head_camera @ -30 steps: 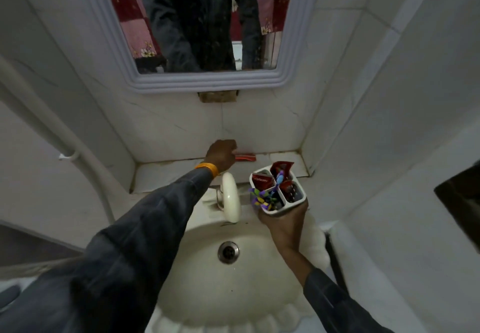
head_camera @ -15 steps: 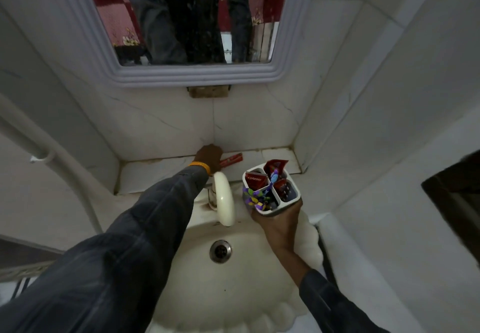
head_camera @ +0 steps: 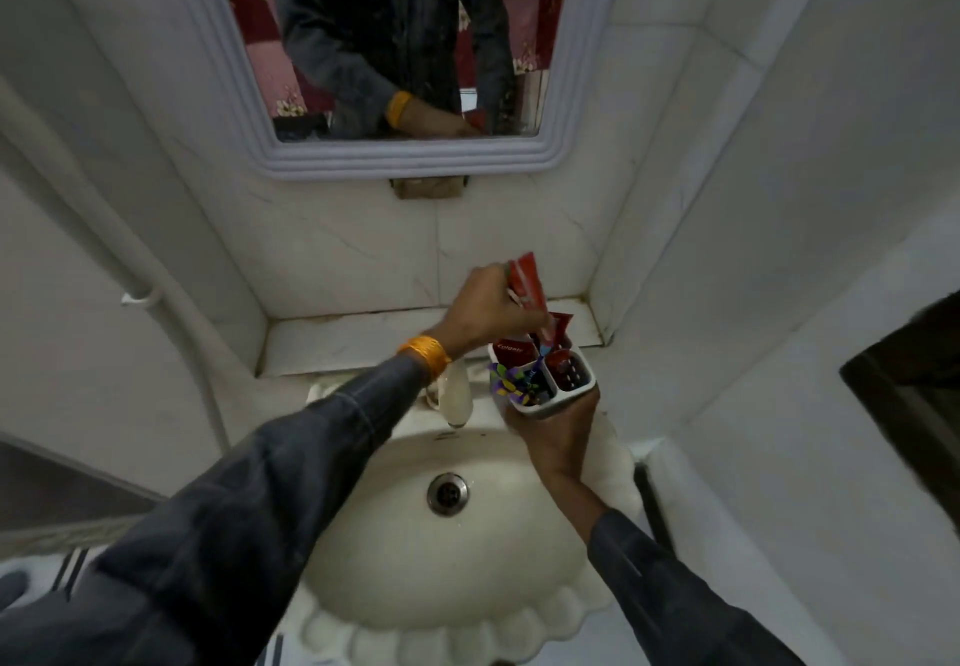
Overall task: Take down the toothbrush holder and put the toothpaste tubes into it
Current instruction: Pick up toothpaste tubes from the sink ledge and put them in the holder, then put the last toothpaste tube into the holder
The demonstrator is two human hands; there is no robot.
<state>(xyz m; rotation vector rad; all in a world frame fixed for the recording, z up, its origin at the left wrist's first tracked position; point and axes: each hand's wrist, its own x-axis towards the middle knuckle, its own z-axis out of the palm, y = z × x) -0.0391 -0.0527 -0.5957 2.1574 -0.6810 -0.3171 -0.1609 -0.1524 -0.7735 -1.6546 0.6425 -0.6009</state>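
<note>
The left hand (head_camera: 488,309) has come up off the ledge (head_camera: 363,343), where it lay a moment ago. Now it pinches a red toothpaste tube (head_camera: 527,283), tipped down into the white toothbrush holder (head_camera: 543,379) just below it. The right hand (head_camera: 558,434) is wrapped around the holder from under, above the sink (head_camera: 395,551), as before.

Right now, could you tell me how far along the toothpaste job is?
Done: the holder is down, held by the right hand over the sink, with tubes already inside. In hand: the left hand is lowering another tube in. Left: letting go of it.
</note>
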